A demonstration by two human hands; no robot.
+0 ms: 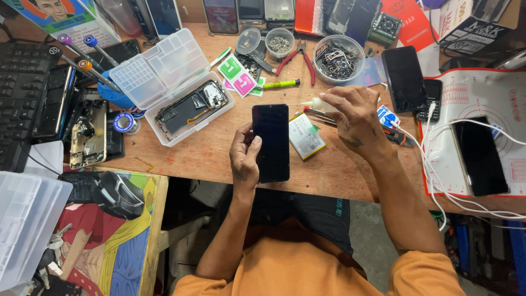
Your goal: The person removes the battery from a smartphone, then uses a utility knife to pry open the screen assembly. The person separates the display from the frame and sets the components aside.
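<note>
the left hand (pixel 245 159) grips a dark phone (pixel 270 142) upright above the wooden bench (pixel 208 153) — the right hand (pixel 353 112) pinches a small glue bottle (pixel 320 102) just beside it. best keep the phone steady — squeeze lightly, nozzle close.

Two hands were at the bench. Three dark phones lay face up: one (pixel 270 142) held, one (pixel 405 78) near the round tub, one (pixel 480 155) on the white mat. One flat battery (pixel 306 136), one pair of red pliers (pixel 298 59), four screwdrivers (pixel 82 55) in a blue stand, one clear parts box (pixel 164 82) and one keyboard (pixel 19 98) were there
</note>
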